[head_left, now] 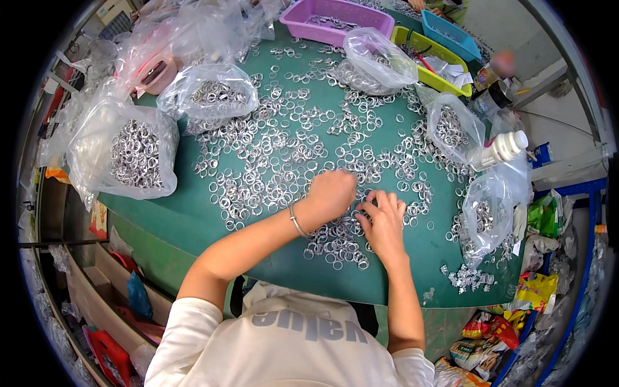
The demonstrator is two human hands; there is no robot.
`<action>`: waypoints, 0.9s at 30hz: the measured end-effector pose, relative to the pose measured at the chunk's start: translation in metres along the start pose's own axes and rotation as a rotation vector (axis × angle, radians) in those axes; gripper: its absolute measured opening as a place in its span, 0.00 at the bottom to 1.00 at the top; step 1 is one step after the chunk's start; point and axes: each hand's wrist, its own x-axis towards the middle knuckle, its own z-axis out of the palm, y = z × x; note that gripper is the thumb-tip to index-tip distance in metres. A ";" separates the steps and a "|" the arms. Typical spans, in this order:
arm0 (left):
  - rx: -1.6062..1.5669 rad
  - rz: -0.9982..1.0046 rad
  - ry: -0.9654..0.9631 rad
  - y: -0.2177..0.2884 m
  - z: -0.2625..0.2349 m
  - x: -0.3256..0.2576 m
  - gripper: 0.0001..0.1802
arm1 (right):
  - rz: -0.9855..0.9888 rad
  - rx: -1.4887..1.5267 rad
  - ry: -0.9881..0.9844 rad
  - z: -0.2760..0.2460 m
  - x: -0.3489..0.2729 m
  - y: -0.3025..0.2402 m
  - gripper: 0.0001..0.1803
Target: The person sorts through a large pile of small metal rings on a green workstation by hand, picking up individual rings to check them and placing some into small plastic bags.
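Many silver metal rings (pixel 258 187) lie loose over the green tabletop, with a denser pile of rings (pixel 335 242) at its near side. My left hand (pixel 332 195) is closed over the rings, knuckles up. Its fingertips are hidden, so whatever it may hold does not show. A bangle circles that wrist. Just to the right, my right hand (pixel 384 222) bends over the same pile with its fingers apart. Its thumb and index fingertips are at the rings, with a small gap between them.
Clear plastic bags of rings stand at the left (pixel 138 155), back (pixel 377 64) and right (pixel 487 219). A purple basket (pixel 335 29), a lime-green basket (pixel 445 61) and a blue basket (pixel 448 32) line the far edge. A white bottle (pixel 503 148) leans at right. Another person's hand (pixel 433 8) shows beyond.
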 end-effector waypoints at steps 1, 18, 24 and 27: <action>-0.050 0.016 0.047 -0.002 -0.001 -0.001 0.09 | 0.013 0.012 0.008 0.002 -0.001 0.002 0.06; -0.684 -0.181 -0.012 -0.004 -0.028 -0.088 0.06 | 0.323 0.253 0.014 0.006 -0.014 -0.024 0.07; -0.059 -0.050 0.097 0.013 -0.019 -0.083 0.07 | 0.252 0.042 -0.024 0.010 -0.015 -0.021 0.07; -0.010 -0.038 0.089 0.006 -0.011 -0.079 0.06 | 0.268 0.011 0.041 -0.003 -0.019 -0.021 0.07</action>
